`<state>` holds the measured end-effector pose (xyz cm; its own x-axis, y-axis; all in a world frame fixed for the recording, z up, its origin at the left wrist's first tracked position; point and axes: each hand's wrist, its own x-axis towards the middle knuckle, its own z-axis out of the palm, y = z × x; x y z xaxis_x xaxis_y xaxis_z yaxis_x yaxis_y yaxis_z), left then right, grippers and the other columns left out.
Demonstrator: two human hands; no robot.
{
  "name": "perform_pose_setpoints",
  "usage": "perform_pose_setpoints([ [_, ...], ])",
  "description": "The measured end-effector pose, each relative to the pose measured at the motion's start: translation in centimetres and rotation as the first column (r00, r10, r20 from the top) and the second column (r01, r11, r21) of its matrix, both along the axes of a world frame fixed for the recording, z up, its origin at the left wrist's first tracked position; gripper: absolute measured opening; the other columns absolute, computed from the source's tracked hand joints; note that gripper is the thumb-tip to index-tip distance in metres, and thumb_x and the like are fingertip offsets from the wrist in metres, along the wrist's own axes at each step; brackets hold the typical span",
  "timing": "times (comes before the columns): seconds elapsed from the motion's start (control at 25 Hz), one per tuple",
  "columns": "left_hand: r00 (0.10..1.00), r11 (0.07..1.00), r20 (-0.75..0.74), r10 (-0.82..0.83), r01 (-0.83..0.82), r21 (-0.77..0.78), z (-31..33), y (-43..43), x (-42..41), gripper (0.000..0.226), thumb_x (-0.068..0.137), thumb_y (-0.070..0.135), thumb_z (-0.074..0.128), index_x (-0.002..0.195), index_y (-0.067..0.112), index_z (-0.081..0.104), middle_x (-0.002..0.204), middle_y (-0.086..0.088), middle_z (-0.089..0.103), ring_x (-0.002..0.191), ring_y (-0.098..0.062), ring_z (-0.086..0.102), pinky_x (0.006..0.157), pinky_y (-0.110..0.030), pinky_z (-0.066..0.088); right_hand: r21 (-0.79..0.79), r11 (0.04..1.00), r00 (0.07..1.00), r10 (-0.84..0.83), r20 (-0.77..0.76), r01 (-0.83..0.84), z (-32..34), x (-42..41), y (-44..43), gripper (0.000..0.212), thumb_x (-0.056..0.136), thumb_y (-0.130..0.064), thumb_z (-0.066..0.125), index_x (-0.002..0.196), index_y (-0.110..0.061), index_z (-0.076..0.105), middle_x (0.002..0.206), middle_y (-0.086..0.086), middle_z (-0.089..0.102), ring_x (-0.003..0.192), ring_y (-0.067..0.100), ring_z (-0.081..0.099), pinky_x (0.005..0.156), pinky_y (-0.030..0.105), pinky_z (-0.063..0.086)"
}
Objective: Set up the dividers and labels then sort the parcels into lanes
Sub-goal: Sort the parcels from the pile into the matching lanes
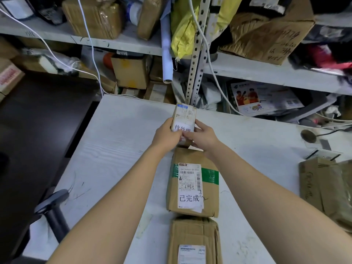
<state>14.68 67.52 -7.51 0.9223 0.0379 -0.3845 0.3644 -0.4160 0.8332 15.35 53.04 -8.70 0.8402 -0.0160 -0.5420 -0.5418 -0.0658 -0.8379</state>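
Label going onto the far box

Both hands meet on the small far box (184, 119); left hand (167, 136) and right hand (202, 137) pinch its white label (182, 128); long axis runs away from the person; three boxes line the table (118, 149) centre, one parcel (323, 187) lies right.

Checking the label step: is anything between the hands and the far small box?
Nothing visible. The left hand and right hand already touch the small box, pressing the white label on its near end.
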Motion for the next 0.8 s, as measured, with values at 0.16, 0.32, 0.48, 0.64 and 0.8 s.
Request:
perform_pose_setpoints([
  [0.16,0.994,1.000,0.106,-0.004,0.005,-0.010,3.5,-2.1,-1.0,0.054,0.098,0.018,0.059,0.149,0.031,0.045,0.142,0.003,0.059,0.117,-0.016,0.059,0.092,-0.033,0.055,0.043,0.999,0.995,-0.016,0.102,0.012,3.2,-1.2,-2.2,0.075,0.087,-0.005,0.078,0.152,-0.023,0.046,0.126,0.000,0.072,0.103,0.015,0.074,0.071,0.022,0.060],
  [0.32,0.981,0.999,0.195,-0.015,0.022,-0.035,7.9,-5.9,-3.9,0.055,0.098,0.024,0.064,0.149,0.033,0.045,0.141,0.007,0.059,0.118,-0.014,0.058,0.085,-0.025,0.051,0.036,0.999,0.981,-0.020,0.194,0.014,8.4,-4.0,-6.5,0.071,0.084,-0.002,0.079,0.147,-0.021,0.052,0.125,0.001,0.072,0.096,0.013,0.076,0.067,0.022,0.059],
  [0.48,0.970,0.999,0.243,-0.029,0.035,-0.021,11.2,-12.1,-8.9,0.058,0.096,0.032,0.067,0.150,0.030,0.046,0.141,0.007,0.058,0.111,-0.009,0.052,0.078,-0.019,0.042,-0.061,0.998,0.969,-0.001,0.247,0.017,13.1,-9.6,-12.7,0.061,0.085,-0.005,0.079,0.139,-0.025,0.060,0.116,-0.004,0.075,0.089,0.008,0.076,0.071,0.026,0.063],
  [0.64,0.970,0.999,0.243,-0.005,0.016,-0.047,13.0,-19.1,-15.8,0.059,0.092,0.036,0.072,0.146,0.032,0.050,0.118,0.012,0.058,0.092,-0.002,0.057,0.066,-0.019,0.045,-0.041,0.998,0.968,-0.033,0.250,0.045,15.4,-17.5,-20.1,0.055,0.086,-0.004,0.078,0.134,-0.025,0.062,0.111,-0.001,0.077,0.092,0.013,0.076,0.079,0.031,0.064],
  [0.8,0.981,0.989,0.195,-0.012,0.040,-0.140,12.6,-25.7,-23.0,0.050,0.087,0.034,0.074,0.136,0.037,0.062,0.102,0.014,0.071,0.095,-0.010,0.067,0.076,-0.033,0.059,-0.129,0.990,0.975,-0.022,0.222,0.052,15.5,-25.3,-27.2,0.057,0.083,-0.010,0.083,0.134,-0.029,0.063,0.103,-0.005,0.079,0.093,0.015,0.077,0.087,0.041,0.063],
])
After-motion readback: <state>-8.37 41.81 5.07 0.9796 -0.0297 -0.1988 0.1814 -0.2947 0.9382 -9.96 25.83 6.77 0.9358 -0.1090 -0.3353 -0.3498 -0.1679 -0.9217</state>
